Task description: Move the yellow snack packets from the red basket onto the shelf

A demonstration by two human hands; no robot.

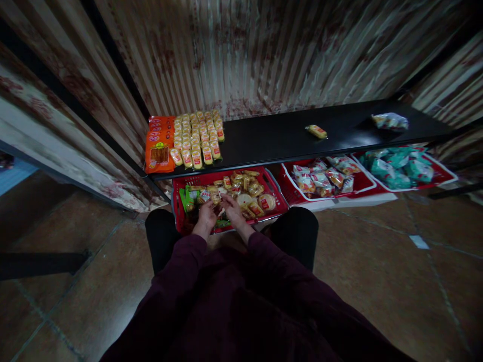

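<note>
My left hand and my right hand are close together over a red basket in front of me. The fingers of both are bent and closed near each other; what they hold, if anything, is too small and dim to make out. Beneath and around them in the basket lie yellow wrapped snack cakes, round pale wrapped biscuits and green snack packets. On the black shelf just above, several wrapped snack cakes stand in tight rows beside an orange snack bag.
One wrapped cake and a clear-wrapped pack lie further right on the shelf. Below it, a second red basket holds white-and-red packets, and a third basket holds teal packets. A black post rises at the shelf's left end.
</note>
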